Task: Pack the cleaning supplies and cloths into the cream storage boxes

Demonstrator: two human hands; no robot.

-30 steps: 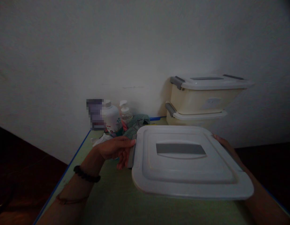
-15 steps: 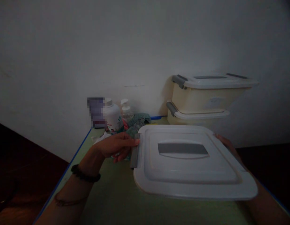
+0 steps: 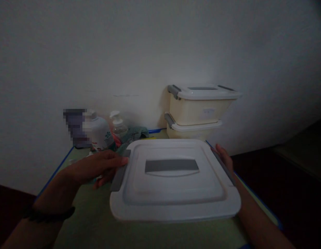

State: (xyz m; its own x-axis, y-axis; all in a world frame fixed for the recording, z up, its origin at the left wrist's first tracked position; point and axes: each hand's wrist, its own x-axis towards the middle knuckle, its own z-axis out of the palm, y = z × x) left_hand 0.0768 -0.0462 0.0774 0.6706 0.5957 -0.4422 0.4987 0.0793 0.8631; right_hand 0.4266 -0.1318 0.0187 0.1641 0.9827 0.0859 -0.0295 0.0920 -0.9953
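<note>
Green table (image 3: 82,207): lidded box (image 3: 170,190) in front of the stacked boxes (image 3: 193,112).
Left hand (image 3: 94,168) half-curled, thumb on one clasp (image 3: 120,176); right hand (image 3: 225,158) half-hidden beside the other, grips unclear; lopsided pressure could spring either.

The lid (image 3: 176,188) is white, its handle (image 3: 172,165) grey.

Bare left forearm (image 3: 33,231), dark bracelet (image 3: 50,215) with bumpy edge, bare right forearm (image 3: 259,218)
</note>
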